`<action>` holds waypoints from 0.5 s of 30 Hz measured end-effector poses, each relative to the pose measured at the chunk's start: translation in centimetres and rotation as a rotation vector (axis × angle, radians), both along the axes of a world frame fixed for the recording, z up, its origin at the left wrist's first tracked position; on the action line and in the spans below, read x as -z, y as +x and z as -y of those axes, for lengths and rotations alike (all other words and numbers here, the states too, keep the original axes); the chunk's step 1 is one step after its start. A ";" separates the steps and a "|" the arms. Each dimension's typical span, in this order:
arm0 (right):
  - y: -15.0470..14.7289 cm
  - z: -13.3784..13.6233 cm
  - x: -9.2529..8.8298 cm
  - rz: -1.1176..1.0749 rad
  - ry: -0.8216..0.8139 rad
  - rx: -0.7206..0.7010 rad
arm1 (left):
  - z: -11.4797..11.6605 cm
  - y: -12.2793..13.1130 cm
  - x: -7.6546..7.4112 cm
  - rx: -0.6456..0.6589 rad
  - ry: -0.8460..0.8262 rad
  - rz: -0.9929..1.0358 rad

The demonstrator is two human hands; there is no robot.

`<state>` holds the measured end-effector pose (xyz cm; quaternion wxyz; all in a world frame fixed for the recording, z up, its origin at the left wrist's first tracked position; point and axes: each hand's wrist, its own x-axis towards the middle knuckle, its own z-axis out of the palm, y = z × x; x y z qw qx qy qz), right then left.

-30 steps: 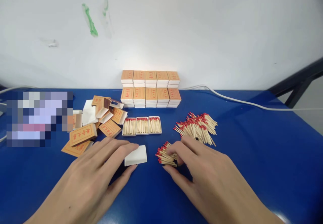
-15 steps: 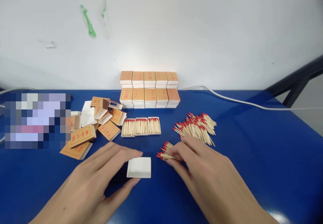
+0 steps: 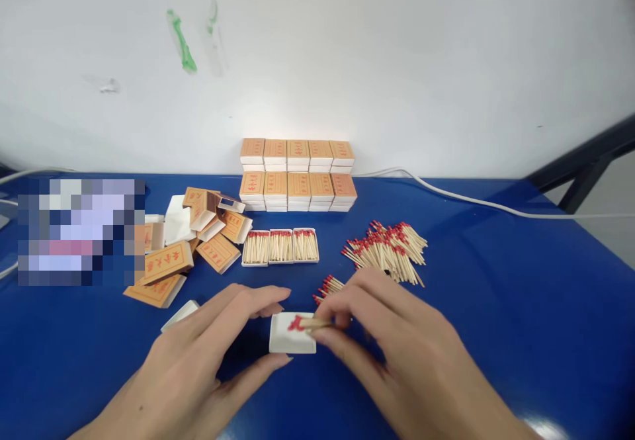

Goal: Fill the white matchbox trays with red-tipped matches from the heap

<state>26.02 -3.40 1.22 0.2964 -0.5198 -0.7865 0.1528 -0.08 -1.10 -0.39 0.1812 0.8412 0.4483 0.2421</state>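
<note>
A white matchbox tray [image 3: 288, 344] lies open side up on the table. My left hand [image 3: 198, 354] is around its left end, the thumb at the near edge and fingers at the far edge, with the index finger slightly raised. My right hand [image 3: 381, 341] pinches a small bunch of matches [image 3: 310, 323], their red heads pointing left over the tray. Just behind those fingers lies a small group of loose matches [image 3: 327, 286], partly hidden by the hand. Farther back is a larger heap of matches [image 3: 391, 248].
Three filled trays [image 3: 281, 247] stand in a row behind the tray. Orange matchboxes [image 3: 297, 188] are stacked near the wall. Several matchbox sleeves [image 3: 166, 263] are piled at left, and another white tray [image 3: 179, 314] lies beside my left hand. A white cable [image 3: 466, 200] runs along the back.
My right hand has moved left with the matches, from the small group to over the tray. The tray and my left hand have shifted slightly right, and the left index finger has lifted.
</note>
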 end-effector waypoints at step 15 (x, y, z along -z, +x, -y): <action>-2.0 0.7 2.3 -0.055 -0.060 -0.040 | 0.3 0.5 0.9 -0.019 -0.089 0.102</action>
